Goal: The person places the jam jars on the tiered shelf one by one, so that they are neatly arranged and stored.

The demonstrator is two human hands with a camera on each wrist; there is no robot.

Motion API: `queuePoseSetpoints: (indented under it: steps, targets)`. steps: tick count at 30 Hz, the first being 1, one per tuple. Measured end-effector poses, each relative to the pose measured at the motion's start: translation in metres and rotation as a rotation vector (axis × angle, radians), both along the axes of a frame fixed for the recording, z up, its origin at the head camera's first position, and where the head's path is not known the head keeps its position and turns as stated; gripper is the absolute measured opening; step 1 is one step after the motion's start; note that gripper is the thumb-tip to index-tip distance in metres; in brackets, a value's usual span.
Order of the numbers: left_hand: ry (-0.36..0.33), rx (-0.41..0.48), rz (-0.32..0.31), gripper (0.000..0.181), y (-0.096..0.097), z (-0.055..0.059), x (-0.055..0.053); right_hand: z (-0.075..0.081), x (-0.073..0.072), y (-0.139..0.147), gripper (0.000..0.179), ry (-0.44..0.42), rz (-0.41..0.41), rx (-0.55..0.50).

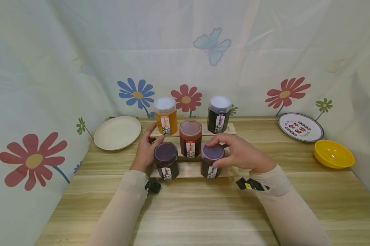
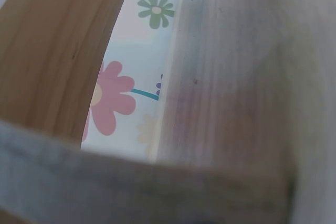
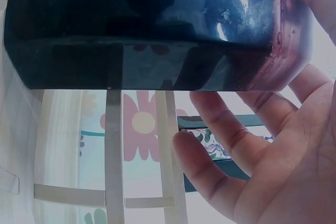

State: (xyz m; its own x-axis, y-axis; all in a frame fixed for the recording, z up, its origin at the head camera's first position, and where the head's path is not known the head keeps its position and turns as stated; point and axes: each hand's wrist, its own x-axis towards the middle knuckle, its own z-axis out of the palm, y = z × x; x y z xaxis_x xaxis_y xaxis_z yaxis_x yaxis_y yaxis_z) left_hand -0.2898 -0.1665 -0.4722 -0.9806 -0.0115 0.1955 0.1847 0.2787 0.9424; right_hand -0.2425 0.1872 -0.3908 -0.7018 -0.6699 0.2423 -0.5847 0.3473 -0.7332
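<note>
A stepped wooden rack point(image 1: 188, 169) holds several faceted jars with pale labels. My right hand point(image 1: 241, 152) grips the dark jar point(image 1: 210, 171) at the front right by its lid, thumb in front; in the right wrist view this jar point(image 3: 147, 61) fills the top. At the rack's left end, my left hand point(image 1: 144, 152) holds the upper step, its fingertips partly hidden. Close by that hand stands another dark jar point(image 1: 167, 167). A red jar point(image 1: 190, 140) is in the middle; an amber jar point(image 1: 166, 119) and a white-lidded dark jar point(image 1: 219, 118) stand on the top step.
A cream plate point(image 1: 117, 133) lies at the back left of the wooden table point(image 1: 188, 212). At the right are a patterned plate point(image 1: 300, 127) and a yellow bowl point(image 1: 333, 153). A flowered curtain point(image 1: 160, 51) hangs behind the table.
</note>
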Motion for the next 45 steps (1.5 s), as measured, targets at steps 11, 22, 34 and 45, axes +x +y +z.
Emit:
queuePoseSetpoints:
  steps: [11,22,34,45]
  targets:
    - [-0.008,0.009,-0.003,0.065,-0.001,-0.003,-0.003,0.004,0.002,0.000,0.052,-0.009,-0.014,0.052]
    - [-0.058,0.023,-0.006,0.067,0.002,0.006,0.001,0.013,0.005,0.011,0.050,-0.015,-0.048,0.118]
    - [-0.053,0.018,-0.013,0.067,0.005,0.016,0.010,0.015,0.001,0.024,0.051,0.002,-0.045,0.142]
    - [0.003,0.012,-0.011,0.065,-0.002,-0.002,-0.003,0.017,0.002,0.026,0.050,-0.015,-0.033,0.135]
